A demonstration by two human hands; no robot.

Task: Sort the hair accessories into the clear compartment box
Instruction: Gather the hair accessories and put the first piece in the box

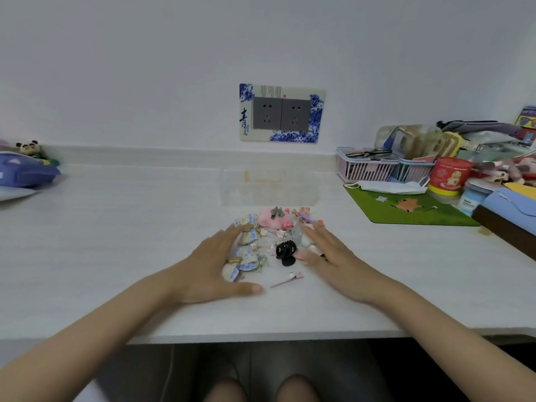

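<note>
A pile of hair accessories (266, 242) lies on the white table (116, 242): blue-checked fabric clips (246, 258), a pink fluffy piece (272, 217), a black claw clip (285, 250) and a thin pink clip (287, 280) lying apart at the front. The clear compartment box (268, 187) stands just behind the pile, near the wall. My left hand (214, 271) rests flat against the pile's left side, fingers apart. On the pile's right side my right hand (330, 256) lies flat, fingers apart. Neither hand holds anything.
A green mat (406, 207) with a white face mask (388, 187) lies to the right. Behind it stand a pink basket (365, 166), a red tin (449, 177) and more clutter. A blue pouch (23, 172) and a panda toy (29, 147) sit at far left.
</note>
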